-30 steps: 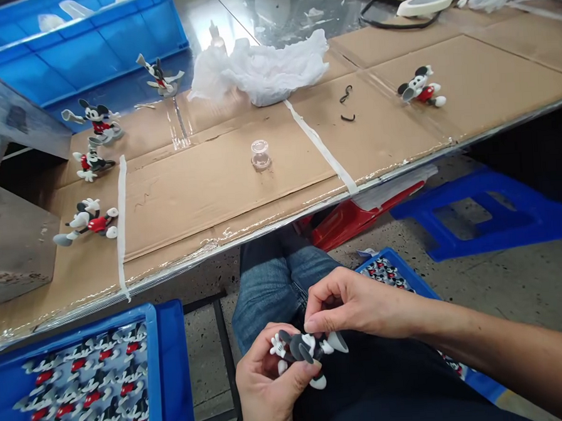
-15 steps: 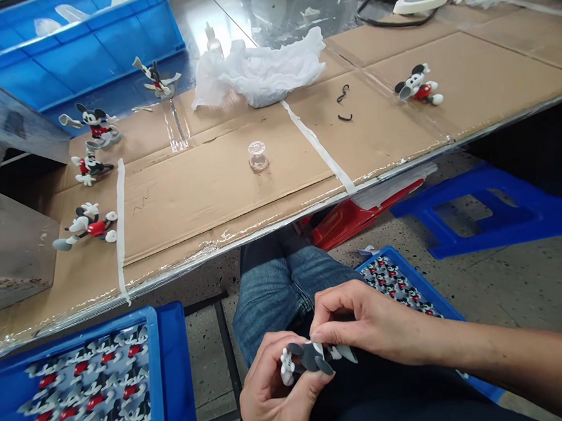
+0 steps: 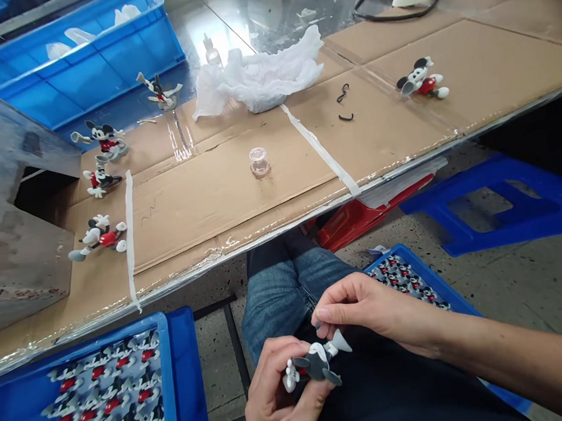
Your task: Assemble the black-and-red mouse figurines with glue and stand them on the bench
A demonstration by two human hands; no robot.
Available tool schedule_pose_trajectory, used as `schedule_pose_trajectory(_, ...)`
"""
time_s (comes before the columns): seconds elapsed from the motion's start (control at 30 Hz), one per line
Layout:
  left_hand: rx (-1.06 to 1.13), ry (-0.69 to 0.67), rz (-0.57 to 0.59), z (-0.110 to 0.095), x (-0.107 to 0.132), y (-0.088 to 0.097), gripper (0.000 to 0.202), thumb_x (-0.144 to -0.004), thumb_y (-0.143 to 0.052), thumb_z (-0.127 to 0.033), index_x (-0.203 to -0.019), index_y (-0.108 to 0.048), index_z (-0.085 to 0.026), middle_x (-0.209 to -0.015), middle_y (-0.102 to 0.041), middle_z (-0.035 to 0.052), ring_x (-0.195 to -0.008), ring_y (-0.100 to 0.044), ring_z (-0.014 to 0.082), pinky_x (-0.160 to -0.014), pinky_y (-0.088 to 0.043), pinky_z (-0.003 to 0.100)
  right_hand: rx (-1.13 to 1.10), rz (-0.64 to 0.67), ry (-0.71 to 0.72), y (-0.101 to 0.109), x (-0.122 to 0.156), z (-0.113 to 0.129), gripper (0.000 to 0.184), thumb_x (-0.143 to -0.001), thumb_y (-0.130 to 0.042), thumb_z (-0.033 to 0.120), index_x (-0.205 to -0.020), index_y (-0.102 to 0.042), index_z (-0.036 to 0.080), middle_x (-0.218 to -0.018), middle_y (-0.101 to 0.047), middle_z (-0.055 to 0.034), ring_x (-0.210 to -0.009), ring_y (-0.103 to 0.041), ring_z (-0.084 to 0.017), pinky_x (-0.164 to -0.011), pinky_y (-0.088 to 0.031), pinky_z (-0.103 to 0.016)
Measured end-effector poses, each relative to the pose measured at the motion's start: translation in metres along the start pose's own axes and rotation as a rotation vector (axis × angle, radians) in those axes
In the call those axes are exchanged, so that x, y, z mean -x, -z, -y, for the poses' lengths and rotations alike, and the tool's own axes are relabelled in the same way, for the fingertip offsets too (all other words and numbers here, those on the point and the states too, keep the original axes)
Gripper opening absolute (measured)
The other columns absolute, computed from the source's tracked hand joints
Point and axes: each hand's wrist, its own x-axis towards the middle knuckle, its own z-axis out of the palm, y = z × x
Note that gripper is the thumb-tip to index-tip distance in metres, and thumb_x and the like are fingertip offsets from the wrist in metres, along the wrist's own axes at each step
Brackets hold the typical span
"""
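Note:
In my left hand (image 3: 281,386), closed over my lap, is a mouse figurine (image 3: 317,362) with dark ears, a white face and a pale flared piece at one end. Its body is partly hidden by my fingers. Just above it, my right hand (image 3: 349,307) is closed in a pinch, apart from the figurine. A small dark piece (image 3: 318,326) shows at its fingertips; its exact kind is too small to tell.
A cardboard-covered table (image 3: 205,208) bears several figurines, a clear small container (image 3: 259,162), a crumpled white plastic bag (image 3: 259,73) and black bits (image 3: 344,93). Blue trays of figurines flank my legs, left (image 3: 165,367) and right (image 3: 435,278). A blue stool (image 3: 497,205) stands right.
My right hand has lifted off the figurine and now shows a small dark piece at its fingertips. The left hand keeps hold, with the figurine slightly turned. The view has shifted a little.

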Motion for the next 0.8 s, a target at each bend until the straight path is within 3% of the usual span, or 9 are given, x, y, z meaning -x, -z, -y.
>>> schedule_pose_trajectory(0.23, -0.001, -0.024, -0.001, 0.0013, -0.0012, -0.0004, 0.018, -0.074, -0.083, -0.030, -0.089, -0.073, -0.027, -0.080, -0.069, -0.0019, -0.077, -0.063, 0.0145, -0.068, -0.046, 0.021, -0.266, 0.001, -0.102, 0.0043, -0.0059, -0.0097, 0.034, -0.066, -0.088, 0.041, -0.074, -0.074, 0.011, -0.078, -0.071, -0.0074, -0.069, -0.061, -0.012, -0.066, -0.046, -0.021)
schedule_pose_trajectory(0.53, -0.030, -0.024, -0.020, -0.0008, -0.0025, -0.0013, 0.018, -0.074, -0.082, -0.037, -0.088, -0.073, -0.029, -0.081, -0.069, -0.0038, -0.075, -0.063, 0.0110, -0.062, -0.043, 0.018, -0.388, 0.001, -0.026, 0.0030, -0.0039, -0.0084, 0.029, -0.068, -0.089, 0.035, -0.080, -0.076, 0.011, -0.079, -0.069, -0.0053, -0.070, -0.061, -0.012, -0.071, -0.050, -0.024)
schedule_pose_trajectory(0.8, -0.016, -0.082, -0.014, 0.0053, -0.0014, 0.0000, 0.018, -0.075, -0.082, -0.035, -0.089, -0.073, -0.027, -0.079, -0.068, -0.0009, -0.073, -0.064, 0.0141, -0.062, -0.044, 0.021, -0.427, -0.021, 0.014, 0.0005, -0.0037, -0.0119, 0.027, -0.066, -0.092, 0.031, -0.079, -0.076, 0.012, -0.077, -0.072, -0.0065, -0.067, -0.065, -0.014, -0.071, -0.050, -0.027)
